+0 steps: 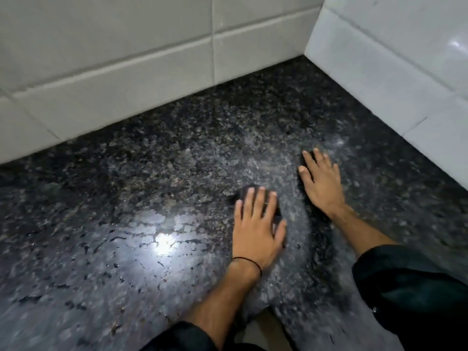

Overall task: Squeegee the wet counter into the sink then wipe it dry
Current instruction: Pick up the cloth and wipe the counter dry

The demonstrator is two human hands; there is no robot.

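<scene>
The dark speckled granite counter [177, 158] fills the view. A wet film with broken water patches lies around the light glare [162, 243] left of my hands. My left hand [255, 229], with a thin black band at the wrist, lies palm down, its fingers pressing a small dark pad [274, 211] flat against the counter. The pad is mostly hidden, so I cannot tell what kind it is. My right hand [323, 184] rests flat on the stone further back and to the right, fingers spread, with nothing under it. No sink is in view.
White tiled walls [126, 72] meet the counter at the back and on the right [379, 72], forming a corner at the upper right. My dark sleeves [410, 295] reach in from the bottom edge. A gap at the counter's front edge [263, 325] shows between my forearms.
</scene>
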